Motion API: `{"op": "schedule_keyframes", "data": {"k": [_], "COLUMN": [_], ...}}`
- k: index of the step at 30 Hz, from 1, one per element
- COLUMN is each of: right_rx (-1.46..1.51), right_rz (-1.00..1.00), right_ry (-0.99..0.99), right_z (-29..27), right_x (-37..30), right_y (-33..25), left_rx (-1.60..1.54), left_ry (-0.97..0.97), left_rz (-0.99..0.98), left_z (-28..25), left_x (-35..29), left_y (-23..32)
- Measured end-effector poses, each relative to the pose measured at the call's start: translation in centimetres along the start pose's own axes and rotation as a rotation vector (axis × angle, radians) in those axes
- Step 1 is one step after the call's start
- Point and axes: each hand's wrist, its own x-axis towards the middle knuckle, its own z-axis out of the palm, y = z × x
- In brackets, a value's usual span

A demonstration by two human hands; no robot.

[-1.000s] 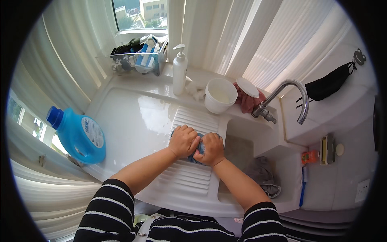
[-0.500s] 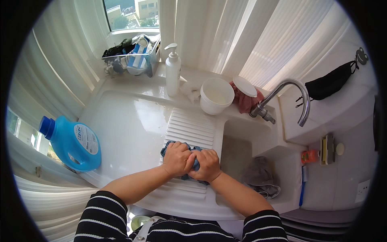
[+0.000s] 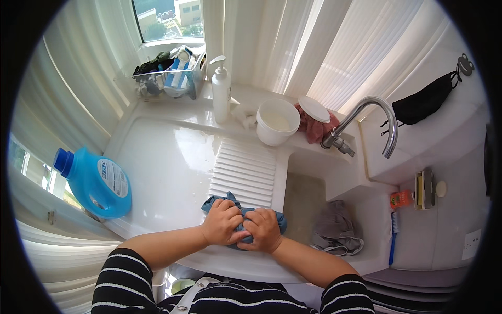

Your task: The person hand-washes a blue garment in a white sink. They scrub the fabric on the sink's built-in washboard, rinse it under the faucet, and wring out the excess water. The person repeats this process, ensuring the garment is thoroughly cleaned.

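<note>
A bunched blue cloth (image 3: 278, 222) lies across the lower end of the ribbed washboard (image 3: 244, 170), which is moulded into the white counter. My left hand (image 3: 222, 222) grips the cloth on its left part, fingers curled over it. Close beside it, my right hand (image 3: 262, 229) is closed on the same cloth, the two hands almost touching. Both hands press down from above, so much of the cloth is hidden under them. To the right, in the sink basin (image 3: 303, 196), a grey cloth (image 3: 337, 227) lies crumpled.
A blue detergent jug (image 3: 99, 183) stands at the left. Behind the washboard are a white pump bottle (image 3: 221, 94), a white tub (image 3: 277, 123) and a reddish cloth (image 3: 315, 128) under a white lid. The chrome faucet (image 3: 389, 120) arches over the basin. A clear bin (image 3: 172, 83) sits by the window.
Both hands have slid the blue cloth down the washboard toward me. More ribs show above it, and more cloth sticks out at both sides.
</note>
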Motion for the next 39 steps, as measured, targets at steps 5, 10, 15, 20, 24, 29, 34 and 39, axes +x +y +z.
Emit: {"op": "schedule_keyframes", "data": {"k": [5,10,15,20,24,29,34,39], "right_rx": [-0.249,-0.037,0.167,0.09,-0.152,-0.03,-0.059,-0.248], "right_rz": [0.305,0.255,-0.046,0.135,0.912,0.315,-0.08,0.452], "right_ry": [0.056,0.121,-0.039,0.14,-0.105,-0.181,0.012,-0.088], "right_z": [2.7,-0.3,-1.8,2.8,0.3,-3.8,0.1,1.5], "right_x": [9.4,8.5,-0.7,6.8,10.2,1.2,-2.2,9.5], "right_y": [8.9,6.0,0.1,7.3,6.1,0.6,0.9,7.1], "left_rx": [0.342,-0.065,-0.032,0.163,0.468,-0.267,-0.035,0.237], "left_ry": [0.232,0.12,0.007,0.168,0.018,0.083,-0.066,0.136], "left_rz": [-0.226,-0.558,-0.001,-0.293,-0.883,-0.367,-0.033,-0.306], "left_z": [3.8,0.5,-0.7,3.8,1.1,-2.2,0.1,2.7], "left_x": [9.1,8.8,0.3,5.3,9.3,1.2,-0.1,8.8], "left_y": [-9.3,-6.7,1.4,-8.7,-5.9,0.0,4.0,-7.9]}}
